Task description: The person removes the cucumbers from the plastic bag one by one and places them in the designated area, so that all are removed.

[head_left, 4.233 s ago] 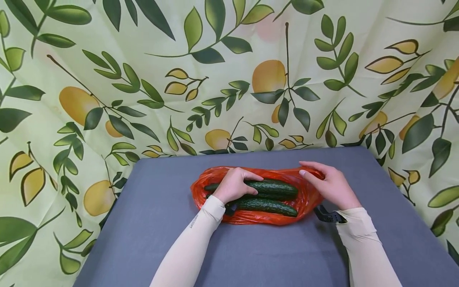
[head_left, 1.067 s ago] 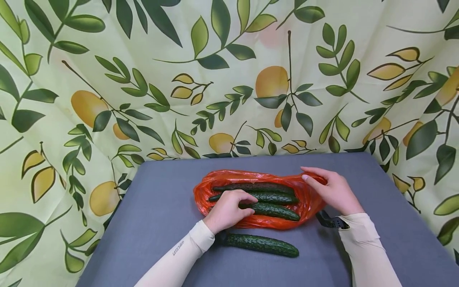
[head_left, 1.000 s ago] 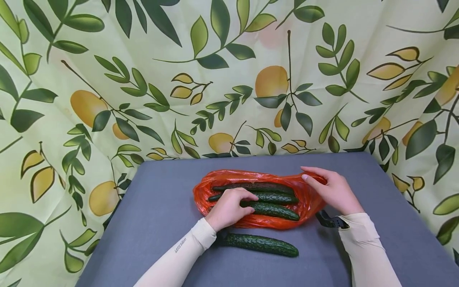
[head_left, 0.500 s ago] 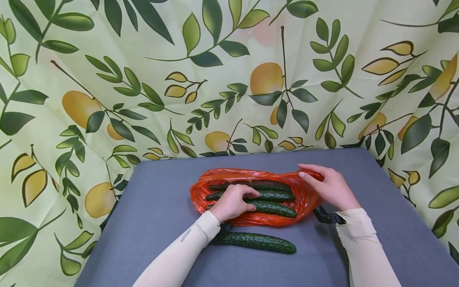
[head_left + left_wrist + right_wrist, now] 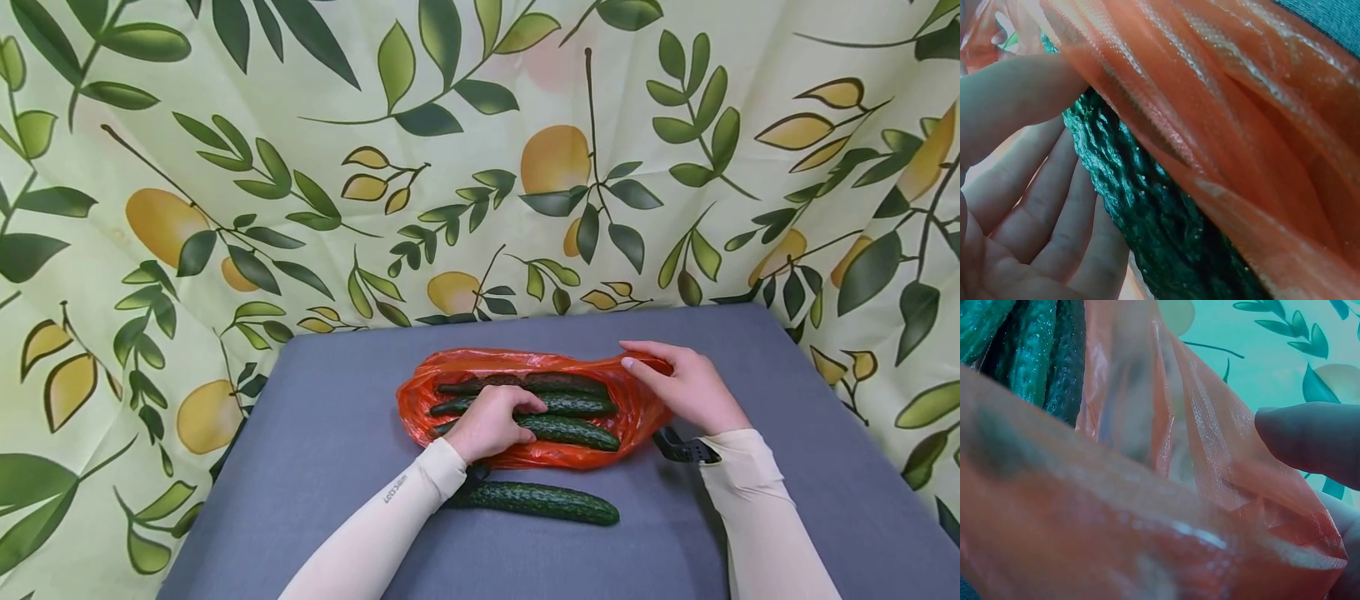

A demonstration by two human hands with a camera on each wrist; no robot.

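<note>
Three cucumbers [image 5: 573, 405] lie side by side in my plastic bag [image 5: 555, 457] on the table [image 5: 337, 400]; another cucumber [image 5: 547, 502] lies before it. My left hand [image 5: 495, 421] is at the nearest bagged one, my right hand [image 5: 696, 389] at the bag's right end.

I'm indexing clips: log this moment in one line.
left hand: around front bagged cucumber | right hand: holding edge of red bag | loose cucumber: on table

The sleeves [image 5: 360, 537] were cream, dark lettering [image 5: 395, 489] marking the left; a black strap [image 5: 684, 448] showed beside the right cuff [image 5: 741, 460].
</note>
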